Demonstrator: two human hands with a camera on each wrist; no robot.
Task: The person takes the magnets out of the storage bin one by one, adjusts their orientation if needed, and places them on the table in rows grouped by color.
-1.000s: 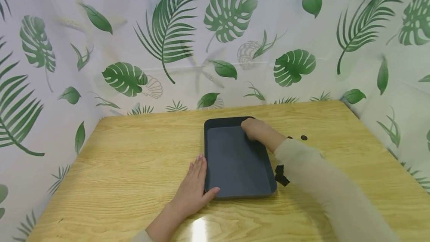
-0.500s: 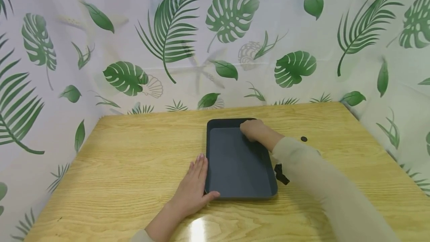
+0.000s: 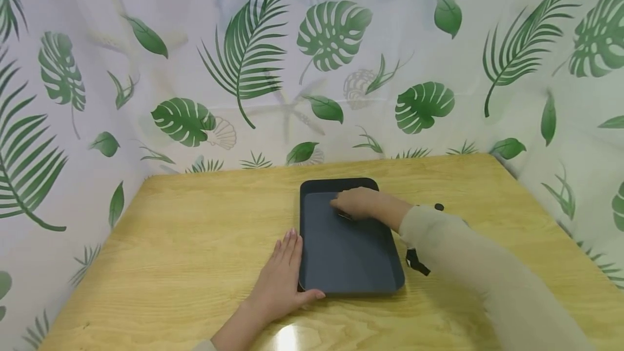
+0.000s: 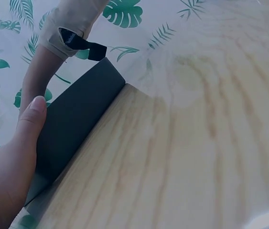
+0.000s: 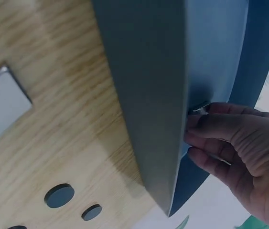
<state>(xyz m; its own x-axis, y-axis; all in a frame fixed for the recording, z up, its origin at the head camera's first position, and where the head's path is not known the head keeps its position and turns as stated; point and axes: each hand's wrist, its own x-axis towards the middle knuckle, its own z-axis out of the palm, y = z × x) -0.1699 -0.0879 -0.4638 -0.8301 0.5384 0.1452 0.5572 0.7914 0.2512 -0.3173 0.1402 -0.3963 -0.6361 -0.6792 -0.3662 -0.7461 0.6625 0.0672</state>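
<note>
A dark grey rectangular tray (image 3: 351, 264) lies on the wooden table. My left hand (image 3: 278, 280) rests along its left side with straight fingers, the thumb at the near left corner; the left wrist view shows that thumb (image 4: 35, 112) against the tray's outer wall. Inside the tray, toward its far right, my right hand (image 3: 361, 203) pinches a small thing with a shiny metallic edge (image 5: 201, 109) between thumb and fingers. Most of that thing is hidden by the fingers, so its kind cannot be told. It is held at or just above the tray floor.
Right of the tray, several small dark discs lie on the table, one of them a larger round disc (image 5: 59, 196). A flat silvery rectangular piece (image 5: 3, 107) is near them. A black strap (image 3: 416, 262) hangs by the right sleeve. A leaf-patterned cloth (image 3: 263, 69) stands behind the table.
My right hand has moved left and slightly nearer inside the tray, and a shiny edge now shows beneath it. The left hand stays at the tray's side. The head view has tilted up slightly.
</note>
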